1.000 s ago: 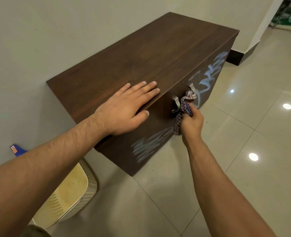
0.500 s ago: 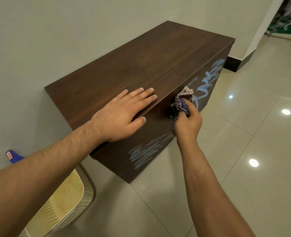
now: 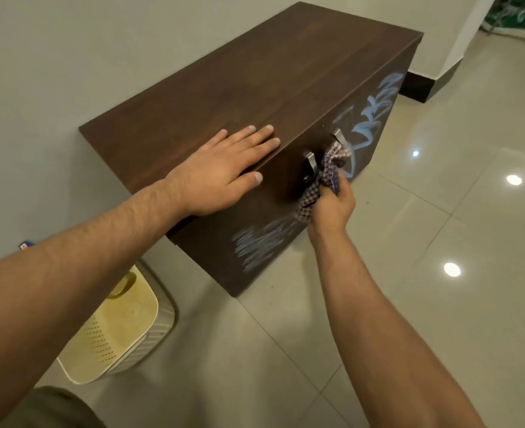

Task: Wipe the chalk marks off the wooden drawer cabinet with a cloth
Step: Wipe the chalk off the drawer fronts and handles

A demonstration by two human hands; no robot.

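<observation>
Lowered since half a second ago, the right hand (image 3: 332, 208) clenches the checkered cloth (image 3: 323, 180) against the cabinet (image 3: 255, 88) front beside the metal handle (image 3: 310, 165), between chalk marks (image 3: 261, 242). Left hand (image 3: 221, 171) lies flat, fingers spread, on the top's front edge.

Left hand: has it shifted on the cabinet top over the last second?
No. The left hand lies flat near the front edge of the cabinet, just left of the metal handle, as before; only the head camera moved.
</observation>
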